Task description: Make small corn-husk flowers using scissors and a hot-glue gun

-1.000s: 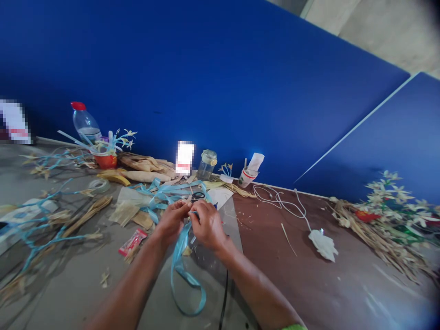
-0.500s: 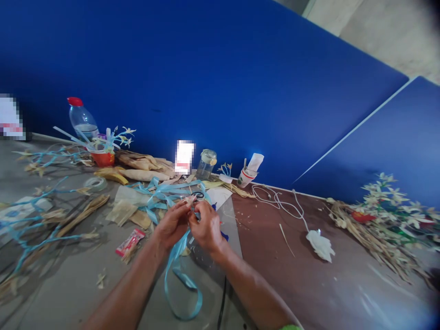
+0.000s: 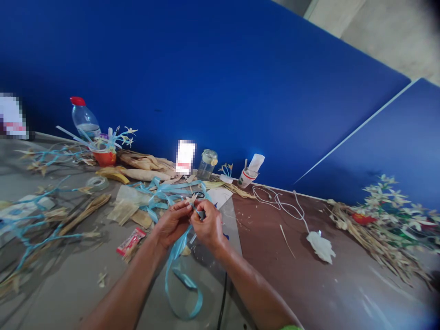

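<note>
Currently, L/R fingers [image 3: 181,209] hide btm of pale flower [image 3: 191,199].

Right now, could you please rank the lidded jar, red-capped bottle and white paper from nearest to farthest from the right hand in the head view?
1. White paper: just beyond the right hand.
2. Lidded jar: farther back, near the blue partition.
3. Red-capped bottle: at the back, far to the left.

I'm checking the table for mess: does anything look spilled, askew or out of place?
No liquid spill shows. The red packet left of the left hand looks slightly odd, seemingly unrelated to the nearby dry plant strips and blue ribbon. A pale sliver lies loose on the brown surface.
</note>
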`<state>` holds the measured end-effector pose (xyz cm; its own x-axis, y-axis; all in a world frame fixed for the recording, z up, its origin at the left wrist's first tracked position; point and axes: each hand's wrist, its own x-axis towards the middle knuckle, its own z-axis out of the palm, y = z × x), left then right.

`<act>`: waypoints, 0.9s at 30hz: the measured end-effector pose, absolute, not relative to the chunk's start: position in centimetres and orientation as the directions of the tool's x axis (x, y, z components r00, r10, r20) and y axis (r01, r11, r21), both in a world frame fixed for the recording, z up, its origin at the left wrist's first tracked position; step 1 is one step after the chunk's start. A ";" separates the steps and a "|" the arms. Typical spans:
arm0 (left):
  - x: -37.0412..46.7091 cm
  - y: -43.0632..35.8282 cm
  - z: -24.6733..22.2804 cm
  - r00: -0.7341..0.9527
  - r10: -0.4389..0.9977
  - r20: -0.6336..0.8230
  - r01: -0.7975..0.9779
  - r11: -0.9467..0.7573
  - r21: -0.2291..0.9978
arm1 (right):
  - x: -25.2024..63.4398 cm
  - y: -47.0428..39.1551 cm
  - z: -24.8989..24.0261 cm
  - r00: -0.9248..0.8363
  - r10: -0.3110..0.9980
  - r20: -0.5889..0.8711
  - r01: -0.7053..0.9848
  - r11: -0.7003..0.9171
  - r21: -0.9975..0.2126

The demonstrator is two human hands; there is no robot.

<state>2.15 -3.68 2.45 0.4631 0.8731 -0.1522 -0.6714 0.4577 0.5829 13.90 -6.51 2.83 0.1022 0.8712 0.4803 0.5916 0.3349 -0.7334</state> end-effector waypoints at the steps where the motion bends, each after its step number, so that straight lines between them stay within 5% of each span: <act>1: 2.2 -3.7 2.4 0.466 0.872 -0.151 -0.672 0.460 0.580 | 13.9 -6.5 2.8 0.098 0.876 0.472 0.581 0.335 -0.742; 22: 1.5 -2.8 2.1 0.424 0.886 -0.189 -0.658 0.445 0.607 | 13.7 -6.4 2.2 0.000 0.777 0.630 0.615 0.496 -0.613; 27: 1.6 -2.7 1.7 0.404 0.893 -0.199 -0.663 0.436 0.608 | 13.4 -6.3 1.7 0.050 0.826 0.561 0.603 0.423 -0.676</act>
